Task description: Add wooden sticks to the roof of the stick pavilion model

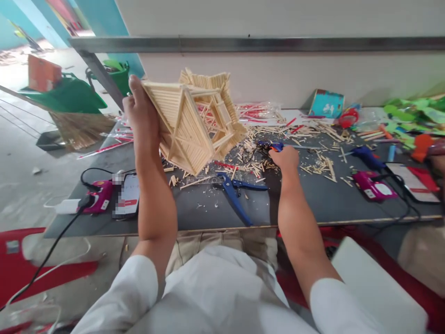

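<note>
A small house-like model (pixel 186 125) made of thin wooden sticks is raised and tilted over the left part of the table. My left hand (pixel 139 104) grips its left edge, thumb up; most of the fingers are behind it. Farther right, my right hand (pixel 287 157) reaches forward to the tabletop, closed around a blue glue gun (pixel 276 146) with an orange part. Cut sticks lie around that hand. Nearer to me, a blue-handled cutter (pixel 234 197) rests with its handles spread, beside a clear ruler (pixel 200 180).
Loose sticks (pixel 323 167) litter the dark table (pixel 198 215). Magenta power adapters (pixel 100 195) with cables and phones (pixel 128 197) lie at both sides. A second blue glue gun (pixel 368 157) is at the right, near another person's hand (pixel 436 157). A metal rail (pixel 250 44) crosses behind.
</note>
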A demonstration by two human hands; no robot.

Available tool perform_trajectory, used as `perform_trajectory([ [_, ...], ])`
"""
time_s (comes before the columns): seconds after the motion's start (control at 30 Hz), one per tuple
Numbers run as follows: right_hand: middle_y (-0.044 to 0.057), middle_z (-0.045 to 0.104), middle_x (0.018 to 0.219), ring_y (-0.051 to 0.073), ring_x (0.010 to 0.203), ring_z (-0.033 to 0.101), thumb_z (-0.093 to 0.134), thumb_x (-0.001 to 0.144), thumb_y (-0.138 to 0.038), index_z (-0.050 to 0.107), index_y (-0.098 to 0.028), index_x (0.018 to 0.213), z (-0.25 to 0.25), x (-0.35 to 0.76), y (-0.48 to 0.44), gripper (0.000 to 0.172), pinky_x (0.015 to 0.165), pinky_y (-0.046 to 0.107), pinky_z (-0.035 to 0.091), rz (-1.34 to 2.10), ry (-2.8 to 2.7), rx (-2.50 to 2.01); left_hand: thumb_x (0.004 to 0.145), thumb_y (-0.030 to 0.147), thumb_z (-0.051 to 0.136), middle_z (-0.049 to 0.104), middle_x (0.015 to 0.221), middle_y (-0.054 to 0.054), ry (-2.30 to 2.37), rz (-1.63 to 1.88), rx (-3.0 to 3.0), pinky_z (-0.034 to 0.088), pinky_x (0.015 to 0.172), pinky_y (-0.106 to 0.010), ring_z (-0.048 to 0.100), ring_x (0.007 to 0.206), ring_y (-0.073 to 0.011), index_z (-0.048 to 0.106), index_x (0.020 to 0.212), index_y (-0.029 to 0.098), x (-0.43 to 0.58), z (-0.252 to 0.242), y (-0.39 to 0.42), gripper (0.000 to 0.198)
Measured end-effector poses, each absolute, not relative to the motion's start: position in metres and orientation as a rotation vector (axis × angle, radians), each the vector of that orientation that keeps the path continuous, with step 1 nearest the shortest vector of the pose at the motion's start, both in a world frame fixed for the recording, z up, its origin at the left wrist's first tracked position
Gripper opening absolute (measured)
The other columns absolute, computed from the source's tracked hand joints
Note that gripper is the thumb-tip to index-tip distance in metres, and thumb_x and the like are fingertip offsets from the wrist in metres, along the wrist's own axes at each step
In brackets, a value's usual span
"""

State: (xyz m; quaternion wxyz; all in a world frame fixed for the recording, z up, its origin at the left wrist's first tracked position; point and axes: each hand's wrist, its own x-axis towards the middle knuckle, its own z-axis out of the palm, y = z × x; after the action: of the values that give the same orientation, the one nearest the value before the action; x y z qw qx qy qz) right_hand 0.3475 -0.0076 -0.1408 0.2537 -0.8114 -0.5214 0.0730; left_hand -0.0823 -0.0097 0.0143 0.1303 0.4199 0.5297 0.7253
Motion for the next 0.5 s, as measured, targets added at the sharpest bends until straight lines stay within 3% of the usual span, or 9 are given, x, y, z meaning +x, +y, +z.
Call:
perform_trajectory([
  [0.13, 0.03, 0.071, 0.106, 0.039, 0.102, 0.07, 0.069, 0.082, -0.041, 0.063, -0.003, 0.116, -0.133, 0.338, -0.01, 0.051, 0.089, 0.048, 0.053, 0.156, -1.278, -2.219, 0.108, 0.056, 0.039, 0.042, 0.084, 0.002, 1.656, 2.075, 1.219, 0.043, 0.108, -0.041, 0.054, 0.093, -0.0122, 0.042, 0.087, 0.015, -0.083, 0.013, -0.007, 0.046],
  [0.27, 0.02, 0.072, 0.109, 0.028, 0.097, 0.071, 0.06, 0.09, -0.04, 0.049, -0.008, 0.13, -0.124, 0.32, -0.014, 0.052, 0.089, 0.037, 0.053, 0.089, -1.275, -2.057, 0.108, 0.055, 0.039, 0.035, 0.083, 0.003, 1.62, 2.122, 1.258, 0.041, 0.11, -0.044, 0.053, 0.093, -0.0119, 0.04, 0.085, 0.016, -0.083, 0.012, -0.008, 0.045],
  [0.5, 0.008, 0.068, 0.089, 0.021, 0.075, 0.066, 0.056, 0.087, -0.042, 0.054, -0.019, 0.109, -0.108, 0.291, -0.026, 0.032, 0.077, 0.035, 0.053, -0.12, -1.254, -1.573, 0.11, 0.056, 0.031, 0.029, 0.075, 0.005, 1.977, 2.157, 1.238, 0.041, 0.101, -0.036, 0.047, 0.082, -0.0099, 0.035, 0.071, 0.022, -0.081, 0.018, -0.013, 0.051],
])
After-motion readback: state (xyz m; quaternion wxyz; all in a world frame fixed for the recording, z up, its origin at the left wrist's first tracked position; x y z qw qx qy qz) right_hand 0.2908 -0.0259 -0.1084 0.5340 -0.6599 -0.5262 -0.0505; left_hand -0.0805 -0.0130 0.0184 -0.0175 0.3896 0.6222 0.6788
